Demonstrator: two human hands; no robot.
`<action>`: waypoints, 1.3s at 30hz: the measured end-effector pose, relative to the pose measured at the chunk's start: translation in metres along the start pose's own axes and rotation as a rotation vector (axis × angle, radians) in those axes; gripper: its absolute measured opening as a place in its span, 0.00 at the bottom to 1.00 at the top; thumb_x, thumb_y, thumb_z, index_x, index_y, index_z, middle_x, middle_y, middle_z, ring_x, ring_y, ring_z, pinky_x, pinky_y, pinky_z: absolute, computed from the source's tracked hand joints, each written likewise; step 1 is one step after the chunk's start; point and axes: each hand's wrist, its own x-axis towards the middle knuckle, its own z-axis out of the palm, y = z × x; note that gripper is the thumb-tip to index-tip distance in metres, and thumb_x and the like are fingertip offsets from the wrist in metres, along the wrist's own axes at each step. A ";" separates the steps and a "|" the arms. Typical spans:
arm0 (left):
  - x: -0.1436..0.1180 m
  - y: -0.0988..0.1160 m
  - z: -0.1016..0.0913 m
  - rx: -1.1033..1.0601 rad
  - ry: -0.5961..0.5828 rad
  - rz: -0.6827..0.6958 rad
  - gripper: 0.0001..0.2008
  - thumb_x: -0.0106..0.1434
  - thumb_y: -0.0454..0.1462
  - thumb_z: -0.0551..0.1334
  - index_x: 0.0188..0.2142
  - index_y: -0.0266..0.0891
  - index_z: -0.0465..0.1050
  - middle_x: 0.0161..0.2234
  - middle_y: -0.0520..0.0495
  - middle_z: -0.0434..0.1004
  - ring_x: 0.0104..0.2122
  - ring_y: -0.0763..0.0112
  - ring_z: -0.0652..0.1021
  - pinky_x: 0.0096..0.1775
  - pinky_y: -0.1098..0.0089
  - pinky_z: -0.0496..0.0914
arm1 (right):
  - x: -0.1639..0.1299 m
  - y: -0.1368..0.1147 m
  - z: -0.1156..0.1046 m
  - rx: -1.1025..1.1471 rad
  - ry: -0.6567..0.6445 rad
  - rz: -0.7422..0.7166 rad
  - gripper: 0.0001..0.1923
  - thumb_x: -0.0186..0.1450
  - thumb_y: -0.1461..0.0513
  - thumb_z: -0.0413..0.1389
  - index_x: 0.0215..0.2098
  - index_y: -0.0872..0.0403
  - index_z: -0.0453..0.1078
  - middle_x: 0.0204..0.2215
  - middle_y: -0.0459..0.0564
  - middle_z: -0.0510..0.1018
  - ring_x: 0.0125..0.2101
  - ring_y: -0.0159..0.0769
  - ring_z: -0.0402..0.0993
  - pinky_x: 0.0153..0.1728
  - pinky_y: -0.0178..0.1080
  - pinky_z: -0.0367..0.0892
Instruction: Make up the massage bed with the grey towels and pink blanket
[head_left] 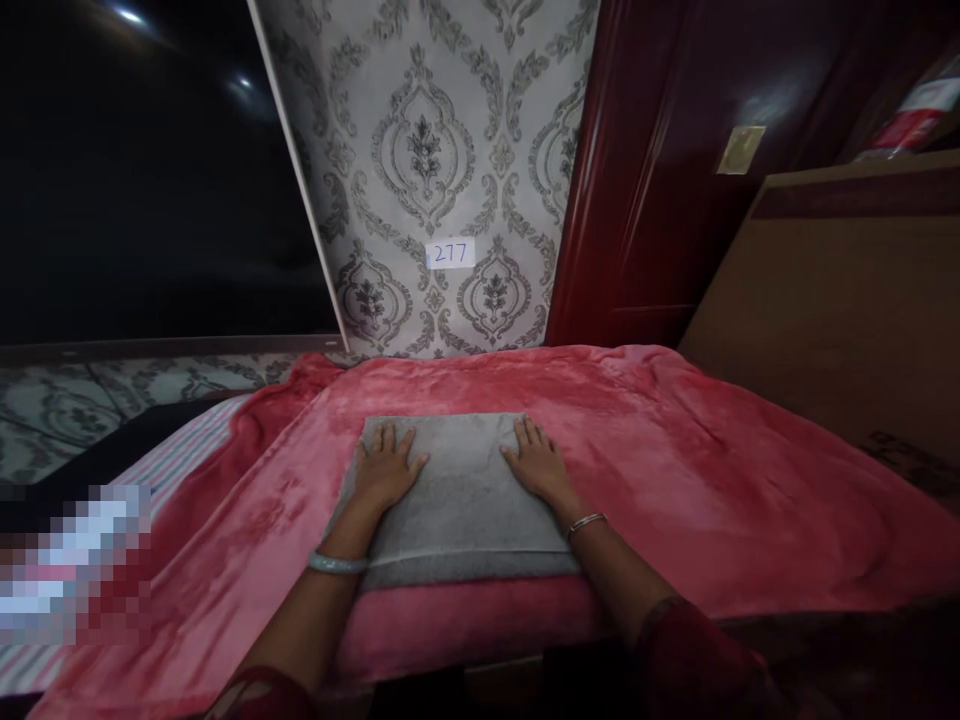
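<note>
Here the left hand (386, 468) and right hand (537, 464) lie open and flat on the folded grey towel (457, 500), gripping nothing. It looks soft, light and floppy, so its near edge seems best to hold.

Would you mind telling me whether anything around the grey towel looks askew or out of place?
Nothing stands out: the folded grey towel lies flat and square on the red blanket, both hands, left hand and right hand, pressed flat on it.

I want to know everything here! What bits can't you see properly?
Head view only:
- Under the grey towel: hidden by the towel and the left hand and right hand flat on it.
- Lower left corner: a pixelated patch blurs it.
- Red box, top right: cut off by the edge.
- Dark window: too dark.
</note>
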 end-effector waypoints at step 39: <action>-0.117 -0.001 0.057 0.126 0.434 0.284 0.26 0.68 0.38 0.54 0.65 0.47 0.66 0.67 0.38 0.62 0.65 0.43 0.65 0.59 0.36 0.61 | -0.100 -0.058 0.024 0.052 -0.186 -0.626 0.32 0.72 0.59 0.46 0.73 0.54 0.50 0.72 0.48 0.47 0.72 0.45 0.41 0.70 0.59 0.43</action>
